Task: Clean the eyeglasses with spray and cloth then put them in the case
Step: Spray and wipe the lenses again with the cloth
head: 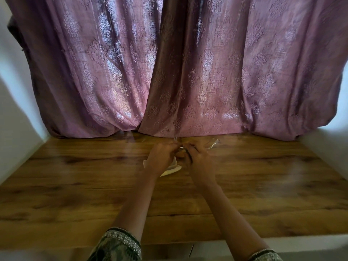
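The only camera rides on my head, looking forward and down through a wide lens. It takes in the wooden table [75, 185] close below me and faces the purple curtain [188, 63] at its far edge.

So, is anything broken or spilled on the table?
Nothing stands out. The right hand holds the clear eyeglasses, the left hand curls at them, above a pale flat thing on the wooden table. No spill shows. The picture is blurry, so tiny cracks would not show.
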{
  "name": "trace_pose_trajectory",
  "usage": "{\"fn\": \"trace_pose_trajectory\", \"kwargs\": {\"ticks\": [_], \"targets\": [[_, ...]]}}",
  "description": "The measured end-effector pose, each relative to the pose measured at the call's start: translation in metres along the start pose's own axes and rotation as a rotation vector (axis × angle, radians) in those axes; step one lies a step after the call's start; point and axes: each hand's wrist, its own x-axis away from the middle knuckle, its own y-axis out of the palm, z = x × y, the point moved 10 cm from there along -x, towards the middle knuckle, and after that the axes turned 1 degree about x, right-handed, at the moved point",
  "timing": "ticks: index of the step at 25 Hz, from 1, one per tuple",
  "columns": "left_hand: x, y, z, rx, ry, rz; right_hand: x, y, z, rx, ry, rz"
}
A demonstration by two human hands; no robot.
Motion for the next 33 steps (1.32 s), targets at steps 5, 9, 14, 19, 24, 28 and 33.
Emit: {"fn": "trace_pose_trajectory", "kwargs": {"ticks": [5, 9, 14, 19, 24, 28, 33], "targets": [[0.002, -0.009, -0.006, 0.026, -0.033, 0.033, -0.005, -0.025, 0.049, 0.071, 0.072, 0.021], [-0.001, -0.009, -0.003, 0.041, -0.040, 0.037, -0.009, -0.039, 0.042, 0.095, 0.063, 0.093], [0.001, -0.004, -0.004, 0.034, -0.026, 0.020, -0.003, -0.018, 0.027, 0.059, 0.000, -0.008], [0.005, -0.001, -0.011, 0.050, -0.046, -0.012, -0.018, -0.058, 0.073, 0.033, 0.087, 0.055], [0.005, -0.001, -0.014, 0.119, -0.063, 0.013, -0.015, -0.077, 0.104, -0.155, 0.385, 0.269], [0.009, -0.012, -0.026, 0.256, -0.155, 0.162, 0.013, -0.046, 0.141, -0.593, 0.794, 0.286], [0.030, -0.007, -0.068, 0.487, -0.471, 0.308, 0.053, 0.002, 0.170, -0.770, 1.049, 0.178]]}}
